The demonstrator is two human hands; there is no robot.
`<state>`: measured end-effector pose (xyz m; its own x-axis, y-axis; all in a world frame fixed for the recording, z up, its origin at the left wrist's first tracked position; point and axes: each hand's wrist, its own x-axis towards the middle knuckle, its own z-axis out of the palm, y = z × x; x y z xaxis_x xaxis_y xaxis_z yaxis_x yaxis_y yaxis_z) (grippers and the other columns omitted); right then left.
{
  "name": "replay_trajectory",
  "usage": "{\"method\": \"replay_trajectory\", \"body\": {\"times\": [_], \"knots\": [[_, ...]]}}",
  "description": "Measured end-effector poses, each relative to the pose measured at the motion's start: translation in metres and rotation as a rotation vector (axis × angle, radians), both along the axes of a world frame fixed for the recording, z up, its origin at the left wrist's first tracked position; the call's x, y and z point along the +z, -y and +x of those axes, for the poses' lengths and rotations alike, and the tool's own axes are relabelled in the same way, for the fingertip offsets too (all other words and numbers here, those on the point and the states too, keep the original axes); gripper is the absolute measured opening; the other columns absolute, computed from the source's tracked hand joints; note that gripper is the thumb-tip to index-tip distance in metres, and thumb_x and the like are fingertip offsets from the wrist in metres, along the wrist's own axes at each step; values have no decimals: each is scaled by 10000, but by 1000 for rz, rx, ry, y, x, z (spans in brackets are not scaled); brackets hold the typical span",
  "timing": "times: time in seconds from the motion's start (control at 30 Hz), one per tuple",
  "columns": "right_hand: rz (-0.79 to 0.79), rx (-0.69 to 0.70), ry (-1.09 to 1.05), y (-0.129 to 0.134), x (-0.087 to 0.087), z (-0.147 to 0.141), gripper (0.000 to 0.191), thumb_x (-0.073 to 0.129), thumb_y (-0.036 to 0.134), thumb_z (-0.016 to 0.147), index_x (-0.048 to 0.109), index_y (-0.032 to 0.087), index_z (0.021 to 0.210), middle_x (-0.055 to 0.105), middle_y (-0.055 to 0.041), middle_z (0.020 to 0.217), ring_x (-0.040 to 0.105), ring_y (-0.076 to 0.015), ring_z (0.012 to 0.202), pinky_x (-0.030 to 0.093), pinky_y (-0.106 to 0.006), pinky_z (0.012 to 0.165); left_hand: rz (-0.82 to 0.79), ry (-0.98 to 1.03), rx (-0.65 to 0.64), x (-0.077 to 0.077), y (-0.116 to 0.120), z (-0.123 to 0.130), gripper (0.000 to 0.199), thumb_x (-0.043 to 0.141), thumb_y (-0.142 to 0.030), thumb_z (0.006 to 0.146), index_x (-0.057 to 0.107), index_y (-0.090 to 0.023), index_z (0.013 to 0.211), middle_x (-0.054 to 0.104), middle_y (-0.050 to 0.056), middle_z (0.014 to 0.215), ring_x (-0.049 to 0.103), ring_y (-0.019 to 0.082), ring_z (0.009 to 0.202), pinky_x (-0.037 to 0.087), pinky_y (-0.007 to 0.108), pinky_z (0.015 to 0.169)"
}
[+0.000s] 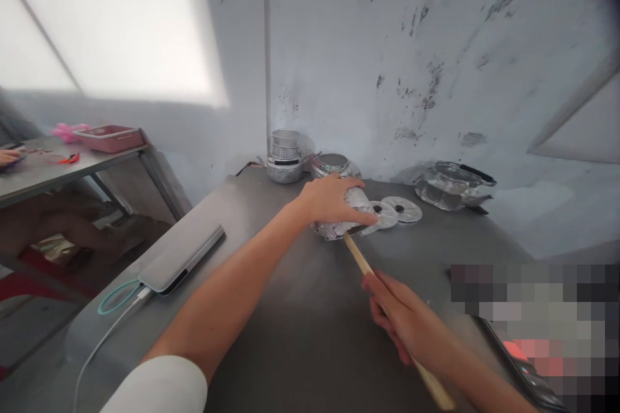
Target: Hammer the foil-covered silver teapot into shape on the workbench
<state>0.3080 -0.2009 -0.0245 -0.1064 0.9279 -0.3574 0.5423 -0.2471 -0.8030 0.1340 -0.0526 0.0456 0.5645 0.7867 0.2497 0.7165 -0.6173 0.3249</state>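
Note:
My left hand (334,201) grips a shiny, hammered-looking aluminium pot (357,199) from above, thumb and fingers spread around it. The pot seems tilted on the dark table, and the hand covers much of it. A fist formed by my right hand (394,310) is wrapped around a wooden stick (357,253). The stick's far end meets the pot's near lower edge; whether it goes inside I cannot tell. Just right of the pot, two round metal lids (407,210) with black knobs lie flat, partly overlapping.
Along the wall stand a pot with stacked strainers (285,171), another aluminium pot (334,161) and a kettle with a black handle (445,187). A grey power bank (186,258) with a cable lies left. A phone-like device (513,361) is at right. A pink basket (110,139) and another person's hand (8,157) are at the far-left table.

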Motion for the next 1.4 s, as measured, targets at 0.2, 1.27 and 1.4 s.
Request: {"method": "replay_trajectory", "body": {"times": [0.2,1.27,1.4], "knots": [[59,-34,-51,2,4,-3,395,312,586,938,481,229,952,390,92,591,389,-76,357,365,-201,323,-11,-14,7,2,1,0,910,500,-909,678,466,-375,1414,563,60,1322,588,338,1116,460,438,921],[-31,-5,6,-4,6,11,412,246,528,1001,505,211,953,407,84,588,397,-65,314,357,-212,323,-20,-21,15,4,3,0,890,530,-862,704,470,-346,1426,528,64,1389,530,360,1200,437,444,955],[12,12,-31,-4,4,12,426,270,564,992,511,215,956,404,83,594,403,-65,325,366,-210,328,-14,-25,0,4,3,-1,877,525,-855,718,468,-343,1427,535,58,1382,539,366,1183,437,451,953]]}}
